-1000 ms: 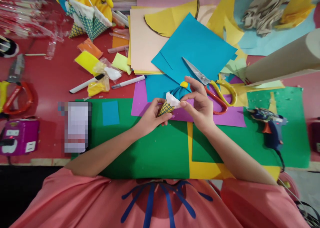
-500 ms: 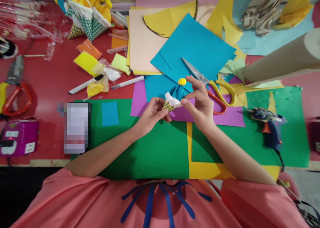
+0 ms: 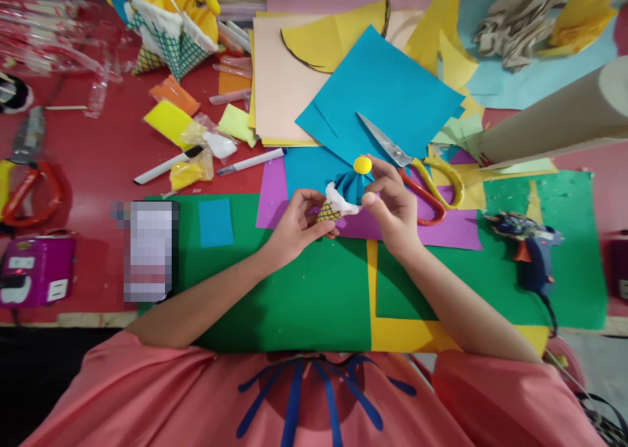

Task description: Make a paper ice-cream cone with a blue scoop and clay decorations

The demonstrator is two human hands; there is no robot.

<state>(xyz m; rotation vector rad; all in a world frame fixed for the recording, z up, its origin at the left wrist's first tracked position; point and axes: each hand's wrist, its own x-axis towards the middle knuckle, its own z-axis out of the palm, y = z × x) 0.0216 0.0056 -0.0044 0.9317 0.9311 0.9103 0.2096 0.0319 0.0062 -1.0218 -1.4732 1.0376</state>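
A small paper ice cream cone [image 3: 342,206] is in my two hands above the green sheet. Its base has a yellow and dark check pattern, a wavy white rim runs round it, and a pleated blue top carries a yellow ball [image 3: 362,165]. My left hand [image 3: 299,228] pinches the checked base between thumb and fingers. At the right side, my right hand [image 3: 396,205] has its thumb and curled fingers against the blue top and white rim. The cone tilts, with its ball towards the upper right. Scissors [image 3: 402,156] with red and yellow handles lie just beyond my right hand.
A glue gun [image 3: 534,244] rests on the green sheet [image 3: 294,303] at right. To the left are a phone [image 3: 150,250] and more scissors [image 3: 32,178]. Blue sheets [image 3: 383,93], markers [image 3: 252,161] and finished cones [image 3: 171,25] lie farther back. A paper roll [image 3: 559,116] stands right.
The cone has tipped slightly, so its yellow ball sits lower and a bit farther right and shows larger. My right fingers have curled closer round the blue top.
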